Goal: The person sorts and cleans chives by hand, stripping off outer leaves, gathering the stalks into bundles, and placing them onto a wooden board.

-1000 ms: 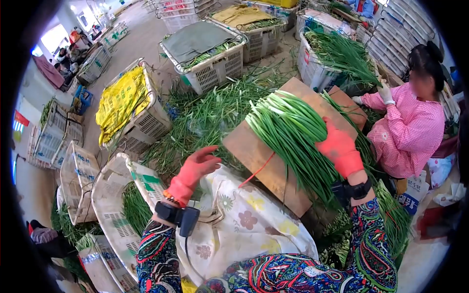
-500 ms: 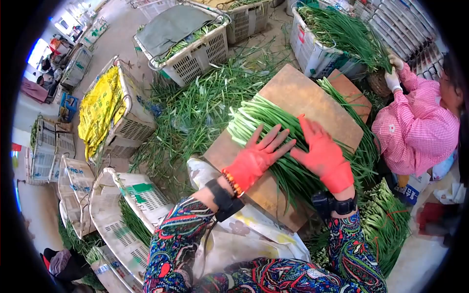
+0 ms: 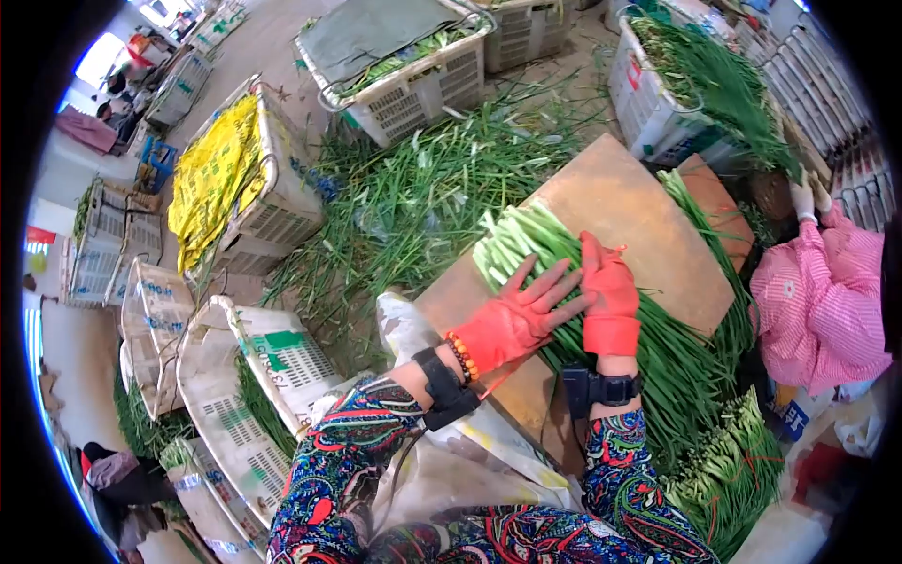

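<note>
A bundle of long green stalks with pale ends lies slantwise across a brown board. On its near side rests my left hand, in a red glove, with the fingers spread over the stalks. My right hand, also red-gloved, lies on top of the bundle beside the left fingertips. Its fingers are close together and partly hidden, and a bit of red tie shows by them. Another piece of red tie hangs below my left hand. A patterned cloth covers my lap.
Loose green leaves litter the floor beyond the board. Crates stand around, one with a yellow sack, one with a grey cover. A co-worker in pink sits at the right. Tied bundles lie at lower right.
My left hand has come in from the left onto the bundle. My right hand has turned and moved closer to it. The bundle's leaves now spread further to the right.
</note>
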Tool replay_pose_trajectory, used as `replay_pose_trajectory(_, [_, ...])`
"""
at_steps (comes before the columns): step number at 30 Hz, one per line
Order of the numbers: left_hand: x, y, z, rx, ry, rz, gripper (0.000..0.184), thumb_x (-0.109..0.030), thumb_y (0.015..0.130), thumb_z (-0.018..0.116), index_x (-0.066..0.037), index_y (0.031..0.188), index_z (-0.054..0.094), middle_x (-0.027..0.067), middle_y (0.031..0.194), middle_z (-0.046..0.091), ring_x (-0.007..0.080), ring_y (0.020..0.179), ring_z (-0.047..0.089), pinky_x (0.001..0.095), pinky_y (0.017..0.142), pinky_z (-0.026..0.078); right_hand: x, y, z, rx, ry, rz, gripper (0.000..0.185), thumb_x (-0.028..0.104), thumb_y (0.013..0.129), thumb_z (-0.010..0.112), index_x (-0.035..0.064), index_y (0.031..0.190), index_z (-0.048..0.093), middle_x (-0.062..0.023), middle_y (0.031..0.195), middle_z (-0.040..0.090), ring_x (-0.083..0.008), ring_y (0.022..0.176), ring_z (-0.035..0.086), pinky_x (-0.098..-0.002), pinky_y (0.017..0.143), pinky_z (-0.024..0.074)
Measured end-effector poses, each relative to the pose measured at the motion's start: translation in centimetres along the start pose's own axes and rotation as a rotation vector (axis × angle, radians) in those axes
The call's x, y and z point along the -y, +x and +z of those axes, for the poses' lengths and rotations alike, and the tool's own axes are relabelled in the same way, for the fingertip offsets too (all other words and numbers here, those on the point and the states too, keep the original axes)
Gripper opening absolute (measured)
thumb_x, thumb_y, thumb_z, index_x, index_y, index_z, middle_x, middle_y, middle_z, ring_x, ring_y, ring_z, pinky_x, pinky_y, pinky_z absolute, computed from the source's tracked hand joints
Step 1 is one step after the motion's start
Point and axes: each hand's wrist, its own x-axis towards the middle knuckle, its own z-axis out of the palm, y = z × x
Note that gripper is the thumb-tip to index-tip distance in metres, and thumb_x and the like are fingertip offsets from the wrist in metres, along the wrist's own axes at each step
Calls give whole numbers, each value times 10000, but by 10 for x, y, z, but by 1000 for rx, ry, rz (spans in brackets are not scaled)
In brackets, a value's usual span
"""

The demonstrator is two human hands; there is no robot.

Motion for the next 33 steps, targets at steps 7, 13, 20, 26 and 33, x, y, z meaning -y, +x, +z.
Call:
replay_pose_trajectory(7, [36,-12,-61,-15,166,113,506,-135,696,537,-163,1200,494,50,1189,491,220,1135,446,418,968,357,-6,2,5,-139,-112,-76,347,330,880,474,50,1020,622,-168,928,627,-317,857,584,-369,786,449])
replay_pose_trajectory(13, [48,-15,-47,41,135,66,222,-169,683,537,-114,895,569,18,887,549,205,928,537,355,871,415,-1,0,7,-171,-254,-105,334,331,861,502,67,1030,618,-141,921,633,-305,860,580,-380,798,441])
replay_pose_trajectory(20, [42,-21,-53,32,41,75,317,-184,663,572,-110,972,567,43,958,550,217,998,513,374,884,387,-9,0,9,-218,-277,-191,322,312,851,516,62,1026,617,-126,928,636,-297,883,578,-371,849,418])
replay_pose_trajectory(26, [32,-21,-53,135,32,90,368,-201,683,570,-101,1037,555,52,995,545,226,1003,503,366,877,392,-3,1,7,-198,-217,-151,320,300,850,519,34,980,639,-138,951,636,-293,872,586,-359,847,427])
replay_pose_trajectory(33, [21,-28,-38,122,130,88,286,-190,667,523,-108,937,566,27,886,538,205,910,521,349,842,412,-1,0,3,-86,-257,-68,403,371,881,461,61,1106,587,-157,1018,614,-288,943,577,-332,832,434])
